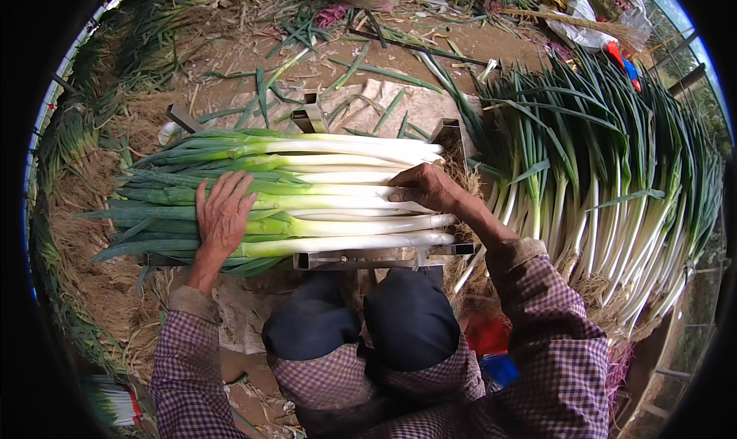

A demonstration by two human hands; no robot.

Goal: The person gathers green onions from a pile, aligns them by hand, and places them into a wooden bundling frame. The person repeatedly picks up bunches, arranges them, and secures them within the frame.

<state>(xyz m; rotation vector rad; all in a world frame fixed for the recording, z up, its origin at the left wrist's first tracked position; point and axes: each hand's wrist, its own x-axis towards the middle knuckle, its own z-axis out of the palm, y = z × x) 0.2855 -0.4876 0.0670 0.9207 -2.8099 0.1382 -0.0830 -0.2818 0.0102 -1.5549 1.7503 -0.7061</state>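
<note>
A layer of long green onions (345,227) lies sideways across a metal frame (374,259) in front of my knees. Their dark leaves point left and their white stalks point right. My left hand (223,211) rests palm down on the green part, fingers slightly spread. Toward the root ends, my right hand (425,187) has its thumb and bent fingers around a white stalk. The undersides of the right fingers are hidden. Loose roots (469,180) hang beside the frame's right end.
A large heap of untied green onions (581,191) stands to the right. Trimmed roots and leaves (98,232) pile up at left. A straw broom (576,21) and plastic sacks (581,13) lie at the far right. Cut leaves litter a cloth sheet (374,93) beyond the frame.
</note>
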